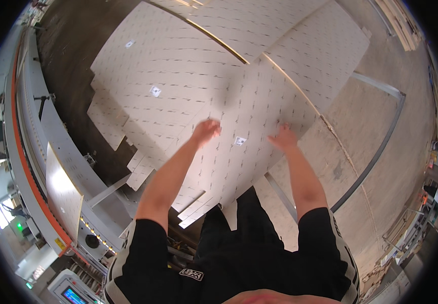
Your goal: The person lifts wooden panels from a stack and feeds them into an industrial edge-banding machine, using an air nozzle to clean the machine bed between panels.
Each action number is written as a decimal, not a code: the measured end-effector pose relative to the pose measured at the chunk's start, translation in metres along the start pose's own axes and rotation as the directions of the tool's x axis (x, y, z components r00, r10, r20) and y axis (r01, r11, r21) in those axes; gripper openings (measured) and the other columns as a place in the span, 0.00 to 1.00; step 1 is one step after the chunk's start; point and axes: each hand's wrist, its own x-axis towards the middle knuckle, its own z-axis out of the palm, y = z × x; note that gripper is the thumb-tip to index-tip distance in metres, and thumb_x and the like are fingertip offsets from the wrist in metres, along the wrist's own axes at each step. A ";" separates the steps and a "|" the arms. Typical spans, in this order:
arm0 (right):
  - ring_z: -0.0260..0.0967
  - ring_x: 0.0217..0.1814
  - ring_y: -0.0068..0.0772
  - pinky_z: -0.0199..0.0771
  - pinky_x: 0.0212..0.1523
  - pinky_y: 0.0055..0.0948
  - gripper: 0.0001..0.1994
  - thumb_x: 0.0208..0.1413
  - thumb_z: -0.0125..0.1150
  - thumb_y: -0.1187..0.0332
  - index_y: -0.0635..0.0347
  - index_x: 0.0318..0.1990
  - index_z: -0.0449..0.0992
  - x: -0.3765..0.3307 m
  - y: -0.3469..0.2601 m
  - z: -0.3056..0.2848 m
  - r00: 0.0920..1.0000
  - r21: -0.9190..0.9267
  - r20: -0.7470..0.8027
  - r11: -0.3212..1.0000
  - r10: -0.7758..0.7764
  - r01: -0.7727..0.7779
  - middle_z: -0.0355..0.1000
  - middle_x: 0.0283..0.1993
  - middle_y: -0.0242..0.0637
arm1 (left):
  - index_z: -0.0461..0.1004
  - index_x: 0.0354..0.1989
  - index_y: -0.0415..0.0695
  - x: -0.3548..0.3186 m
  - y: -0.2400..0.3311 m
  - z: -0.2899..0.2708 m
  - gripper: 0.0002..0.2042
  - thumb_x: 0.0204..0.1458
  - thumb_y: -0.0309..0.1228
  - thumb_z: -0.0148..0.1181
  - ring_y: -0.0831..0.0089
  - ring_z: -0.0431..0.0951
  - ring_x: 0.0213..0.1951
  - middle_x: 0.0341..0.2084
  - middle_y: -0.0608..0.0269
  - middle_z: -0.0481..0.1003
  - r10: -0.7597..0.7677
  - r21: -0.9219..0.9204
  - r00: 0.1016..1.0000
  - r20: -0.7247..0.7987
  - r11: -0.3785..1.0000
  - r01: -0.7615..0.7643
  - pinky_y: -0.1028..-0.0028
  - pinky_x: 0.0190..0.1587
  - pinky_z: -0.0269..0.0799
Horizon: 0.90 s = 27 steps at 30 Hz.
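Observation:
Both my arms reach forward over a stack of large, flat, light-coloured panels printed with rows of small dark marks. My left hand (207, 132) is over the nearest panel (249, 109), fingers loosely bent and a little apart, with nothing seen in it. Near that panel's right edge is my right hand (284, 138), thumb and fingers spread and slightly blurred, also holding nothing. Between the hands, a small white label (240, 141) sticks to the panel. Whether either hand touches the surface I cannot tell.
At the left runs a long machine (69, 137) with an orange strip, a panel (63, 190) standing on it. Its screen (72, 295) is at the lower left. More panels (325, 55) lie beyond. A grey metal frame (381, 147) curves at the right; wooden strips (398, 23) lie far right.

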 end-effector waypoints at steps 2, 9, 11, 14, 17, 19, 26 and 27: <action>0.45 0.81 0.52 0.62 0.71 0.43 0.51 0.51 0.61 0.35 0.67 0.73 0.56 -0.001 -0.007 -0.011 0.998 -0.033 0.055 0.999 -0.022 0.024 0.44 0.79 0.61 | 0.78 0.41 0.43 0.079 0.047 0.012 0.08 0.64 0.30 0.51 0.76 0.78 0.30 0.30 0.66 0.79 0.004 -0.035 0.999 -0.033 0.999 -0.006 0.74 0.34 0.73; 0.37 0.83 0.56 0.62 0.71 0.40 0.58 0.47 0.63 0.32 0.71 0.74 0.52 -0.003 -0.022 -0.031 0.990 0.046 0.143 0.999 -0.012 0.006 0.38 0.80 0.63 | 0.76 0.38 0.39 0.275 0.157 0.032 0.12 0.64 0.37 0.58 0.73 0.75 0.25 0.28 0.62 0.77 0.089 -0.238 0.944 -0.317 0.956 -0.170 0.75 0.27 0.74; 0.37 0.83 0.56 0.64 0.70 0.40 0.59 0.46 0.64 0.32 0.73 0.73 0.52 -0.003 -0.022 -0.031 0.987 0.064 0.162 0.998 0.014 -0.025 0.37 0.80 0.63 | 0.76 0.40 0.36 0.293 0.174 0.054 0.13 0.62 0.35 0.61 0.73 0.76 0.24 0.29 0.60 0.78 0.010 -0.263 0.898 -0.439 0.955 -0.140 0.75 0.24 0.77; 0.37 0.83 0.57 0.68 0.68 0.40 0.59 0.45 0.65 0.33 0.75 0.73 0.52 -0.002 -0.013 -0.025 0.985 0.100 0.162 0.992 0.054 -0.071 0.36 0.80 0.64 | 0.76 0.43 0.33 0.298 0.187 0.083 0.12 0.59 0.31 0.64 0.71 0.80 0.26 0.33 0.57 0.79 -0.007 -0.207 0.889 -0.457 0.973 -0.098 0.74 0.24 0.80; 0.37 0.83 0.57 0.70 0.66 0.39 0.59 0.45 0.67 0.35 0.77 0.72 0.51 -0.005 -0.017 -0.034 0.988 0.132 0.147 0.990 0.037 -0.057 0.35 0.80 0.64 | 0.76 0.45 0.32 0.292 0.184 0.073 0.14 0.57 0.29 0.67 0.68 0.82 0.29 0.36 0.55 0.80 -0.007 -0.251 0.902 -0.431 0.961 -0.113 0.72 0.27 0.85; 0.36 0.83 0.56 0.71 0.65 0.39 0.59 0.46 0.67 0.36 0.76 0.73 0.50 -0.008 -0.018 -0.037 0.989 0.127 0.145 0.991 0.029 -0.048 0.34 0.80 0.64 | 0.75 0.46 0.32 0.284 0.179 0.076 0.16 0.56 0.31 0.69 0.69 0.81 0.30 0.37 0.55 0.79 -0.053 -0.308 0.919 -0.392 0.948 -0.077 0.72 0.27 0.85; 0.34 0.83 0.56 0.66 0.69 0.41 0.59 0.46 0.66 0.34 0.73 0.74 0.49 -0.009 -0.017 -0.026 0.991 0.127 0.132 0.991 0.021 -0.038 0.33 0.80 0.64 | 0.73 0.48 0.34 0.201 0.102 0.124 0.17 0.55 0.30 0.70 0.73 0.77 0.25 0.33 0.60 0.77 -0.152 -0.425 0.952 -0.268 0.905 0.025 0.73 0.25 0.83; 0.34 0.84 0.56 0.65 0.70 0.42 0.59 0.46 0.66 0.34 0.72 0.74 0.50 -0.009 -0.016 -0.026 0.991 0.124 0.132 0.992 0.023 -0.039 0.33 0.80 0.64 | 0.70 0.52 0.36 0.181 0.089 0.126 0.20 0.54 0.29 0.70 0.73 0.77 0.25 0.35 0.60 0.76 -0.144 -0.435 0.958 -0.249 0.900 0.022 0.72 0.26 0.84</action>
